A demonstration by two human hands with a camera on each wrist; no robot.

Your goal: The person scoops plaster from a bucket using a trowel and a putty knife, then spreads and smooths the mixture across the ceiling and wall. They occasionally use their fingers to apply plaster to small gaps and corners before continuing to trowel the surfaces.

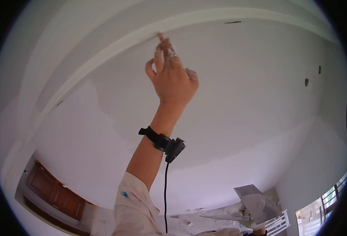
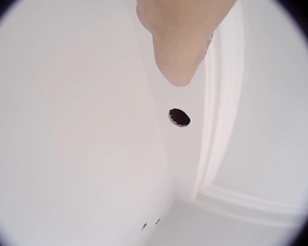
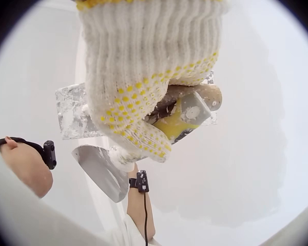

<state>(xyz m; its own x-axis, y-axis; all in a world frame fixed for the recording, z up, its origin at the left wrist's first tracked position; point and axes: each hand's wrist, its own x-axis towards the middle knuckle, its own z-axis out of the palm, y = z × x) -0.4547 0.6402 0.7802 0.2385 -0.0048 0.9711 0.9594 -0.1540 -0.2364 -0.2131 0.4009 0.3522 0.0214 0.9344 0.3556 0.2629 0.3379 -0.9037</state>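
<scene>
Fingers (image 1: 174,59) of the bare left hand (image 1: 172,83) stretch up, mostly straight and streaked white, to the lower edge of the trim (image 1: 142,34); whether they touch it, I can't tell. That hand is open. Low on the right, the gloved right hand (image 3: 138,77) grips both a trowel (image 3: 73,117) and a scraper (image 3: 101,171), their blades caked or smeared with white. Dark holes (image 1: 306,82) mark the wall (image 1: 220,98) on the right. Far left is a brown door (image 1: 56,192); far right, a barred window (image 1: 330,200).
</scene>
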